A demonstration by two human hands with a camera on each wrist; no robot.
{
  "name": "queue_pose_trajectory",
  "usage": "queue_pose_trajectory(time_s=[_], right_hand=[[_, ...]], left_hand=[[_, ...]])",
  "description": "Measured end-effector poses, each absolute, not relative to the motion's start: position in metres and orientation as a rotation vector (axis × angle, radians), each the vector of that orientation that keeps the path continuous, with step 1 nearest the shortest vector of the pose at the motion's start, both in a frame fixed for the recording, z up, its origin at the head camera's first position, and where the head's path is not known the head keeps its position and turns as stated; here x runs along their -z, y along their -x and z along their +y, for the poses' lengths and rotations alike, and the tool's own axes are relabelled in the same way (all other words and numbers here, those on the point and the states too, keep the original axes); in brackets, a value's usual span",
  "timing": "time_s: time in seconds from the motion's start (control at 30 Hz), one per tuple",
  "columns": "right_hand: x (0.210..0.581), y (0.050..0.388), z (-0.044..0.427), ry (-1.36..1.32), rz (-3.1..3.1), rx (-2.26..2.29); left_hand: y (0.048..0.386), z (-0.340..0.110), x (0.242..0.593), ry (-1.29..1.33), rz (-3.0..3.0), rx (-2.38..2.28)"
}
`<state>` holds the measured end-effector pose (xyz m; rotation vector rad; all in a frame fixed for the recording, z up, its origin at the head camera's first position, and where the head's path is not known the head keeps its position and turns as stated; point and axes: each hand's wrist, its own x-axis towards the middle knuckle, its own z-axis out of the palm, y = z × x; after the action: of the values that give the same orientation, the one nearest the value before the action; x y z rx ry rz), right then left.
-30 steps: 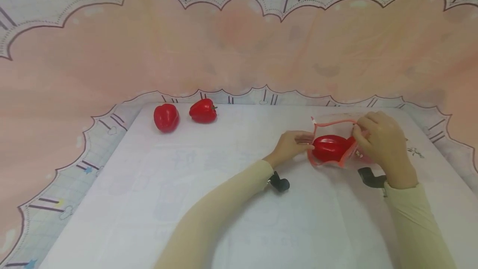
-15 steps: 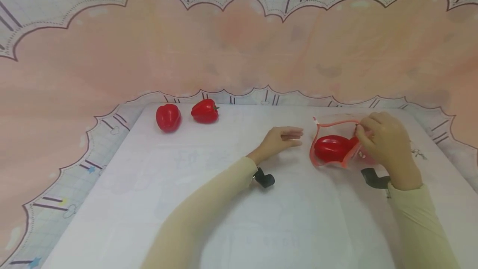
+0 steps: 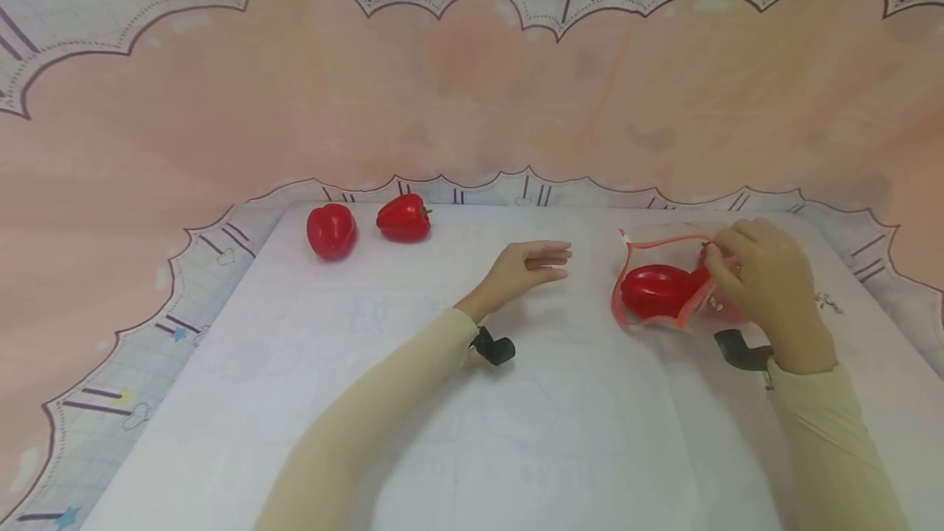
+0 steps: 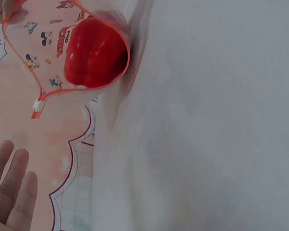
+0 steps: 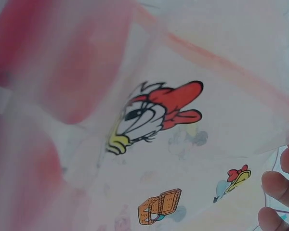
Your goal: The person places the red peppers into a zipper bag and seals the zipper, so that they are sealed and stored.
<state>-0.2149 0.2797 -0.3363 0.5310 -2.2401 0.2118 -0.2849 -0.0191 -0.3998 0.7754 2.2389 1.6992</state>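
Note:
A clear zip bag (image 3: 625,322) with orange-red edging and printed cartoon figures lies on the right, its mouth gaping to the left. Inside it a red bell pepper (image 3: 655,292) shows at the mouth, with more red behind it. My right hand (image 3: 767,281) pinches the bag's upper edge near its right end. To the left of the bag, apart from it, my left hand (image 3: 519,269) hovers with fingers straight and nothing in them. In the left wrist view the pepper (image 4: 95,53) sits within the bag's orange rim, and the left fingers (image 4: 9,192) are extended.
Two red bell peppers, one on the left (image 3: 332,232) and one beside it with a green stem (image 3: 404,218), lie at the far left of the white table (image 3: 442,465). A patterned peach cloth (image 3: 457,105) hangs behind the table.
My left hand has let go of the bag's left edge and moved left, away from it. The right hand keeps its hold on the bag, almost still.

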Motion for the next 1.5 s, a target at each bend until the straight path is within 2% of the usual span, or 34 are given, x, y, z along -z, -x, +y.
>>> queue_pose_trajectory(time_s=[0.4,1.5], right_hand=[[0.336,0.216,0.279,-0.525,-2.241,-0.215],[0.332,0.208,0.269,-0.512,-2.303,-0.076]], left_hand=[[0.293,-0.056,0.386,-0.689,2.309,-1.71],[0.311,-0.123,0.381,-0.478,2.458,-1.714]])
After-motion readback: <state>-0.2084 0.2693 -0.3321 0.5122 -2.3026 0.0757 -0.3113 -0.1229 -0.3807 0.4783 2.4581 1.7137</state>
